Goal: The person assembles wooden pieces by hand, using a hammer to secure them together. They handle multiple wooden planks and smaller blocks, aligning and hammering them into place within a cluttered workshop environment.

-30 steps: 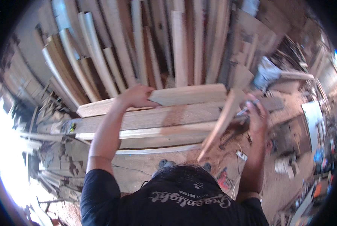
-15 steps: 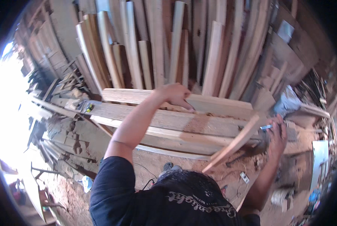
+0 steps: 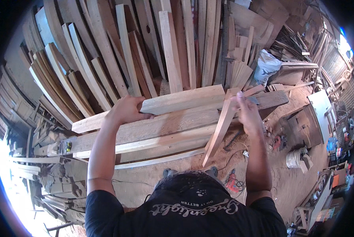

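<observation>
My left hand is closed at the near end of a pale plank, its thumb along the front edge. Another pale length of wood runs out left from under that hand; the hand hides whether the two are joined. Both lie at the back of a thick, worn wooden beam. My right hand is beside the top of a narrow slanted board leaning across the beam. Its fingers are partly curled, and what they hold is not clear. A yellow-black tape measure rests at the beam's left end.
Tall boards stand along the back. A white sack sits at the back right. On the dusty floor are a red power tool with a cord and a white bucket. Wood scraps are piled at the left.
The view has swung to the right. My left hand now grips the plank, where before it hung over it with a finger extended. My right hand has come in to the slanted board; the small silvery thing it held is no longer distinct.
</observation>
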`<action>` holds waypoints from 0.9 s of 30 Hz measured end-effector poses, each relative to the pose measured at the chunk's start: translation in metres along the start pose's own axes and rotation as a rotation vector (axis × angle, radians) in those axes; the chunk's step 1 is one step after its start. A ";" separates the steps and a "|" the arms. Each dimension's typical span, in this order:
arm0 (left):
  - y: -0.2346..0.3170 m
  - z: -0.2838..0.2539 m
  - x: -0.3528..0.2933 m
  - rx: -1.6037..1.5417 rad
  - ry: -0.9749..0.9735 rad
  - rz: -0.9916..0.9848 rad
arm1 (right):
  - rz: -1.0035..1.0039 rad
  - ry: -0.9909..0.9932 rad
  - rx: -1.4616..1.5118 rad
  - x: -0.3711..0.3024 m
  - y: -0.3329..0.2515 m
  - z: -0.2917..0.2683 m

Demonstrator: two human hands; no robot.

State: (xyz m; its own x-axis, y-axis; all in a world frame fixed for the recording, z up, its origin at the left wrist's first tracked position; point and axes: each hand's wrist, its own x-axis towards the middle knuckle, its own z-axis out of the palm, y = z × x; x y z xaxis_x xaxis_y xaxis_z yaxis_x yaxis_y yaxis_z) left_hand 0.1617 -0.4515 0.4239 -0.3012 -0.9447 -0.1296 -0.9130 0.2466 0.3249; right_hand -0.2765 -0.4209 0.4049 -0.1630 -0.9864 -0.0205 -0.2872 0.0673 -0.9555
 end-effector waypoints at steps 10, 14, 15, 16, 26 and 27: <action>-0.023 0.089 -0.040 0.270 0.956 0.324 | -0.287 -0.321 0.376 -0.028 0.032 0.019; -0.027 0.110 -0.055 0.328 1.142 0.268 | -0.386 -0.323 0.152 -0.039 0.062 0.023; -0.030 0.114 -0.059 0.368 1.174 0.238 | -0.381 -0.319 0.170 -0.041 0.067 0.027; -0.042 0.126 -0.059 0.437 1.222 0.178 | -0.378 -0.320 0.187 -0.043 0.070 0.030; -0.027 0.138 -0.075 0.229 1.402 0.091 | -0.347 -0.319 0.292 -0.047 0.091 0.042; -0.028 0.138 -0.076 0.231 1.400 0.096 | -0.338 -0.317 0.262 -0.046 0.098 0.040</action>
State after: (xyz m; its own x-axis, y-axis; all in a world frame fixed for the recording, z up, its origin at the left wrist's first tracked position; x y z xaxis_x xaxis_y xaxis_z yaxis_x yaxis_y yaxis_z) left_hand 0.1719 -0.3570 0.2955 0.0283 -0.3195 0.9472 -0.9696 0.2215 0.1037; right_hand -0.2597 -0.3748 0.3007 0.2028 -0.9462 0.2523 -0.0224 -0.2621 -0.9648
